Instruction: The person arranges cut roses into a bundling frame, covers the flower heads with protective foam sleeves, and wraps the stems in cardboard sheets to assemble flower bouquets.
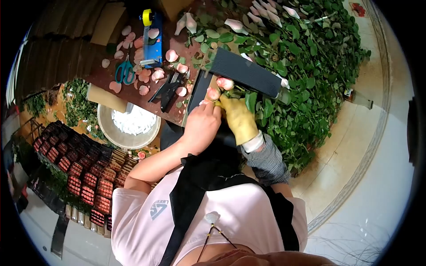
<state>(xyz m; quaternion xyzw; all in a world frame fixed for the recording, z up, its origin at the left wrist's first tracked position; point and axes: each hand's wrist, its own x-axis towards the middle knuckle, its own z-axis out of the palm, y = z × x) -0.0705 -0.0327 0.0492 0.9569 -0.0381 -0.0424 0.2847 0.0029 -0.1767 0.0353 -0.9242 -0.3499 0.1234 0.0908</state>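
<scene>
My left hand [203, 123] is bare, its fingers closed at the lower edge of a pink rose [213, 93]. Beside it, my right hand [239, 119] wears a yellow glove and curls around the rose stem just under the blooms; the fingertips are partly hidden. A second pink-and-cream rose [225, 84] sits just above, near a dark ridged sheet [246, 72]. Left of my hands, a black stapler [171, 91] lies on the reddish-brown table [177, 116] among loose pink petals [157, 75].
Teal scissors [125, 72] and a blue tape dispenser [153, 46] lie at the back left. A heap of leafy stems [293, 115] fills the right side, wrapped buds [236, 26] on top. Below left are a basin [128, 144] of white pieces and rows of packed red-pink roses [88, 181].
</scene>
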